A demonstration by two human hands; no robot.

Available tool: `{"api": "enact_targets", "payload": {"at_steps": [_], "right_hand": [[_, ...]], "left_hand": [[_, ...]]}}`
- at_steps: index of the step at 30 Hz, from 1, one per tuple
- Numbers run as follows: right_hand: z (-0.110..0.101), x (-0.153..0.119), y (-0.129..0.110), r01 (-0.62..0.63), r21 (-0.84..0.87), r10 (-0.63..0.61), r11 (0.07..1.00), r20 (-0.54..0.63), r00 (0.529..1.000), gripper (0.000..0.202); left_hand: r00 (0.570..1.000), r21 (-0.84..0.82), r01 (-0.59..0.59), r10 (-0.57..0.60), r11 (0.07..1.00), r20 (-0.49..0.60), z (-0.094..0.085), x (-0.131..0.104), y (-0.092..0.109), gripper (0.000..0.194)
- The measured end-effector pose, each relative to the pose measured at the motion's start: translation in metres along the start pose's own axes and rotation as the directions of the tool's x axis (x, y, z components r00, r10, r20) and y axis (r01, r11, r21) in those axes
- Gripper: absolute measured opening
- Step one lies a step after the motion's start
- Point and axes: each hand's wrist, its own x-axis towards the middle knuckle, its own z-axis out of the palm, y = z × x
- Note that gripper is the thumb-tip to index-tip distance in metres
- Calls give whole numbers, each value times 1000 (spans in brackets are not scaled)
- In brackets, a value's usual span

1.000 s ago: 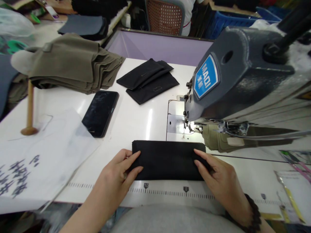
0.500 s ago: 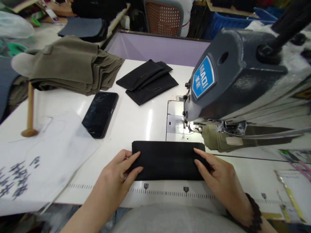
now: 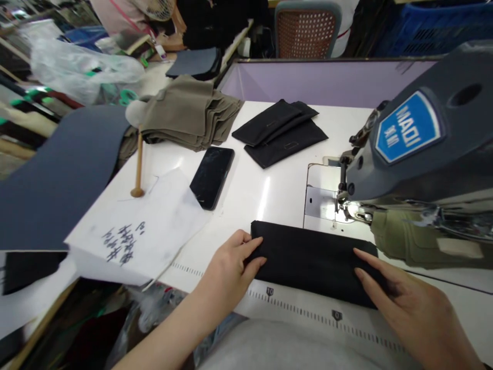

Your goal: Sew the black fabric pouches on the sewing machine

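Observation:
A long black folded fabric piece (image 3: pixel 311 259) lies near the table's front edge, below the sewing machine's needle area. My left hand (image 3: pixel 234 267) pinches its left end between thumb and fingers. At the right end, my right hand (image 3: pixel 404 293) grips it the same way, with the other fingers partly hidden beneath. The grey sewing machine (image 3: pixel 423 123) with a blue label stands at the right, its lamp lit over the metal plate (image 3: pixel 320 201). Several black fabric pieces (image 3: pixel 285 131) are stacked further back on the white table.
A phone (image 3: pixel 212 177), a white paper with writing (image 3: pixel 154 231) and a wooden-handled tool (image 3: pixel 138 169) lie to the left. Olive fabric pieces (image 3: pixel 185 113) are piled behind them. More olive fabric (image 3: pixel 400 236) sits under the machine. A chair (image 3: pixel 306 31) stands beyond the table.
The view has turned left, so the table's things appear further right and more of the left side shows. Both hands still hold the black piece, which now looks slanted in the view.

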Motion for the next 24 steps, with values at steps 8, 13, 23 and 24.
{"api": "enact_targets", "payload": {"at_steps": [8, 13, 23, 24], "right_hand": [[-2, 2, -3, -54, 9, 53, 999, 29, 998, 41], [-1, 1, -2, -48, -2, 48, 999, 19, 999, 42], [-1, 1, -5, 53, -22, -53, 998, -5, 999, 37], [-3, 1, -7, 75, -46, -76, 996, -6, 997, 37]], "left_hand": [[1000, -26, 7, -7, 1000, 12, 1, -3, -4, 27], [1000, -16, 2, -2, 1000, 0, 1, -2, -3, 28], [985, 273, -144, 166, 951, -56, 3, -2, -4, 22], [971, 320, -210, 236, 924, -43, 2, -1, -2, 24]]}}
